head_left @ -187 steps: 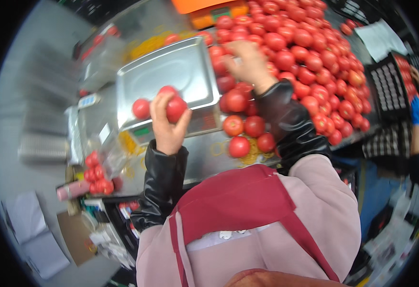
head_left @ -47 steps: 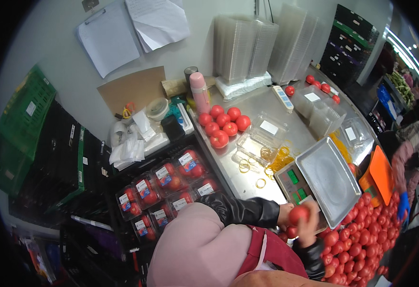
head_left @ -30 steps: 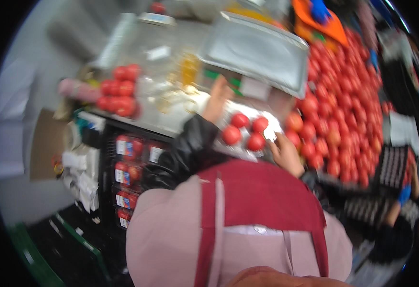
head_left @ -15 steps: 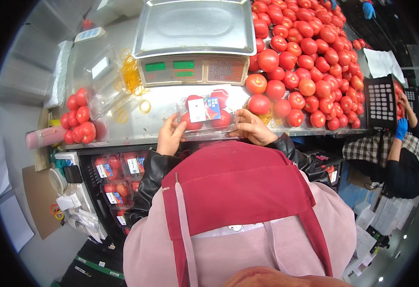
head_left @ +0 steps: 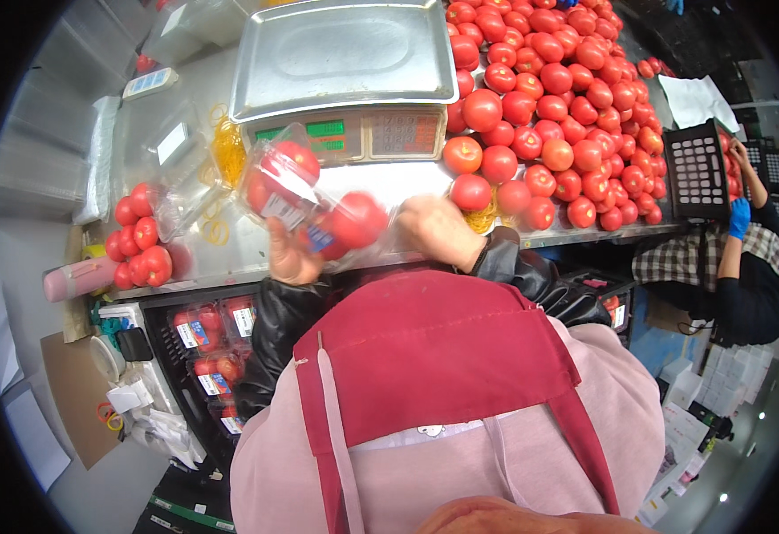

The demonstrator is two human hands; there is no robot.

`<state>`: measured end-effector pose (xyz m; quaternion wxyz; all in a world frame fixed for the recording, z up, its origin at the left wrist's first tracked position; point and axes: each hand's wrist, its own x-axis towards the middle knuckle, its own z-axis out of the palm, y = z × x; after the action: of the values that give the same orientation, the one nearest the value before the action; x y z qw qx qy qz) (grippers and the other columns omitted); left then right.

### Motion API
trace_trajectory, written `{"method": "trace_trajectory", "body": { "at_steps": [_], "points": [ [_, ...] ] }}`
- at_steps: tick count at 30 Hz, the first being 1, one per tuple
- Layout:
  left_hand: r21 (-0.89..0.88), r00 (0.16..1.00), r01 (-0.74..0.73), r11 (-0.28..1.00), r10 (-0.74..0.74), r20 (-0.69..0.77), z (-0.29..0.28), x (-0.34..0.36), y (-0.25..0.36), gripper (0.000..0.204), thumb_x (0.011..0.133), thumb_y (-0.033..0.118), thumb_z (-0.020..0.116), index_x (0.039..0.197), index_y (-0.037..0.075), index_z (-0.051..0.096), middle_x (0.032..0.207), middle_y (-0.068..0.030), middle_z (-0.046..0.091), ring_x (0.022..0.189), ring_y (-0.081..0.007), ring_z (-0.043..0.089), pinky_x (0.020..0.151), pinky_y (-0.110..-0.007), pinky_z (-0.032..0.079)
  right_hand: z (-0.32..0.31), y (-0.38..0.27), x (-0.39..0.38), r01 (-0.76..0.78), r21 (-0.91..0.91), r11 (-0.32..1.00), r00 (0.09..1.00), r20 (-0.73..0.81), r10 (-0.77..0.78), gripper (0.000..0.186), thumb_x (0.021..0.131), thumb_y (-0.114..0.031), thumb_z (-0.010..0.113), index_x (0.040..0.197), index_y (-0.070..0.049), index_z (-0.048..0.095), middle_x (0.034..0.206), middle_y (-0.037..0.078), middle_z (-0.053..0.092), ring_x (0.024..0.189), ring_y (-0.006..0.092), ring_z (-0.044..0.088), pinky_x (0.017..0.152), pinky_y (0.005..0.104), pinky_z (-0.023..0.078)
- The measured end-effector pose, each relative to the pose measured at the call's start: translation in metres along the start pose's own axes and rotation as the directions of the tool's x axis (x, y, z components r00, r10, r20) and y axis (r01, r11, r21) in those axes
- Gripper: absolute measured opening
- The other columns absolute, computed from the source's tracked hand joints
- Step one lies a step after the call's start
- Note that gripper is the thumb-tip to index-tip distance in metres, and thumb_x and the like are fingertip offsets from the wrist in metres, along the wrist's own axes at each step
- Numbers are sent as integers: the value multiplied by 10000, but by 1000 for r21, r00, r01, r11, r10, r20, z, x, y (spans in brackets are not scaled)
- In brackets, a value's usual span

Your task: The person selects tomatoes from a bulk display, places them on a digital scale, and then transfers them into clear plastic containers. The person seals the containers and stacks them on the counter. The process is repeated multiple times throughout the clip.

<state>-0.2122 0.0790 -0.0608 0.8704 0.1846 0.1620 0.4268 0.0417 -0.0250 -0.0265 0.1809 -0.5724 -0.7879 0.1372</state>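
Note:
A clear plastic punnet of tomatoes (head_left: 320,203) is tilted up over the steel table, in front of the scale, with a white and blue label across it. Wrapped round its near left side, my left hand (head_left: 292,253) is closed on it. My right hand (head_left: 444,230) is at the punnet's right end, fingers curled but smeared by motion. Whether it touches the plastic cannot be made out. Beyond the punnet stands a scale (head_left: 345,67) with a bare steel pan and green displays. A large heap of loose tomatoes (head_left: 568,125) lies right of the scale.
Yellow rubber bands (head_left: 227,153) and a smaller tomato group (head_left: 143,240) lie at left, near a pink bottle (head_left: 80,279). Below the table edge, a black crate holds labelled punnets (head_left: 215,374). At far right a person's blue-gloved hand (head_left: 740,218) is at a black crate (head_left: 697,173).
The punnet was lying flat between both hands; now its left end is raised and turned away toward the scale. My left hand moved left with it, and my right hand's fingers have curled inward.

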Motion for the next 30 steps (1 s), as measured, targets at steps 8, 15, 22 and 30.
{"method": "trace_trajectory", "body": {
  "at_steps": [8,15,22,30],
  "points": [
    [-205,935,202,958,-126,331,29,20,12,774,945,617,506,1482,83,346,1357,-172,527,1213,-331,560,940,-505,539,5,27,3,-214,-256,943,975,-111,191,66,788,-134,610,774,-77,641,789,83,611,826,281,601,784,417,442],
    [-41,877,418,908,-391,279,59,34,3,791,963,614,467,1513,72,295,1523,-179,380,1332,-288,482,1079,-457,443,-34,-12,32,-225,351,909,942,-159,294,92,878,-106,607,883,-14,616,876,174,653,853,389,615,740,462,478],
    [64,711,614,787,-586,389,62,47,-9,789,941,585,546,1468,25,366,1402,-195,519,1251,-322,556,1068,-490,441,-56,-4,27,-62,943,-326,788,247,564,191,966,-159,617,1121,-60,565,1006,50,666,894,168,639,772,344,522],
    [391,587,678,623,-778,223,117,57,-33,592,1007,431,510,1432,29,421,1364,-145,556,1198,-259,591,1033,-432,477,-175,59,74,-180,959,-219,971,209,116,688,1003,-557,403,1463,-46,379,1273,254,571,789,184,614,609,266,505]
  ]
}}
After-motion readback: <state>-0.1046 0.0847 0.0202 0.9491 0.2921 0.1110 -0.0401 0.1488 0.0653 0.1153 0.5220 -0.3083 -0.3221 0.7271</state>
